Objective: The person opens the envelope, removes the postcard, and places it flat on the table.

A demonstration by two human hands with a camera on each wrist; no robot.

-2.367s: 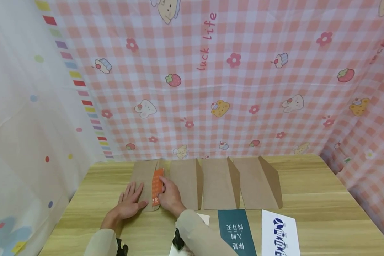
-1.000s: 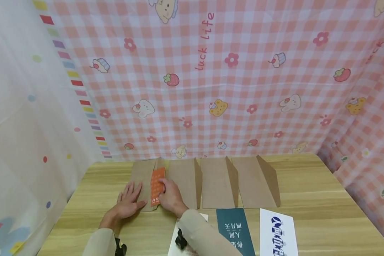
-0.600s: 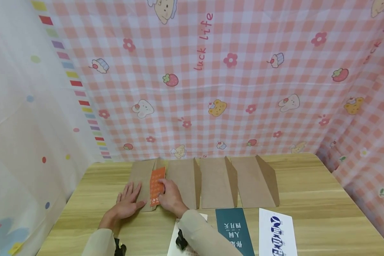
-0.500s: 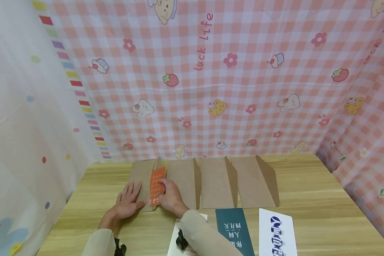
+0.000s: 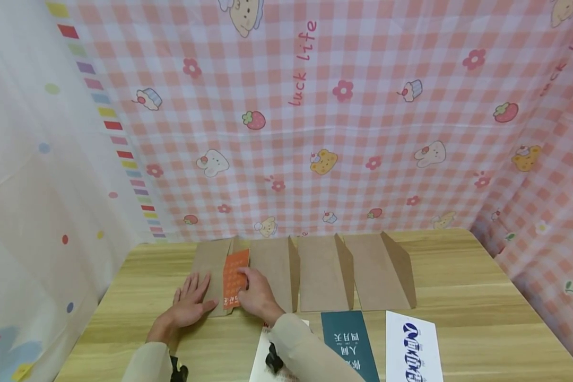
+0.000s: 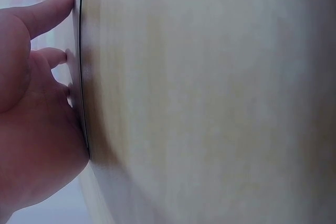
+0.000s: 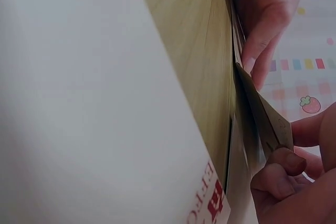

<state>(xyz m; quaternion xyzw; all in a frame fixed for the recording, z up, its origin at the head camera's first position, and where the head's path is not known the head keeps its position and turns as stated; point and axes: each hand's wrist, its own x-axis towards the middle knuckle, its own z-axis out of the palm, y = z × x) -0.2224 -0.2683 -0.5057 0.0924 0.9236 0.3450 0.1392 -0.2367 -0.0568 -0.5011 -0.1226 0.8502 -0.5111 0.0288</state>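
An orange card [image 5: 235,278] with pale printed characters lies across the right side of the leftmost brown paper envelope [image 5: 213,254]. My right hand [image 5: 258,294] pinches the card at its right edge between thumb and fingers; the right wrist view shows the card tilted up at that edge. My left hand [image 5: 191,303] rests flat on the envelope's lower left part with fingers spread. In the left wrist view the left fingers [image 6: 50,17] reach over the thin envelope edge. The card's left side meets the envelope near its opening.
Three more brown envelopes, including the rightmost envelope [image 5: 379,273], lie in a row with flaps out to the right. Nearer me are a white card [image 5: 262,355] partly under the right sleeve, a dark green card [image 5: 348,339] and a white card with blue lettering [image 5: 413,347].
More of the orange card shows now than before, its right edge having shifted rightward with my right hand. My left hand stays on the envelope.
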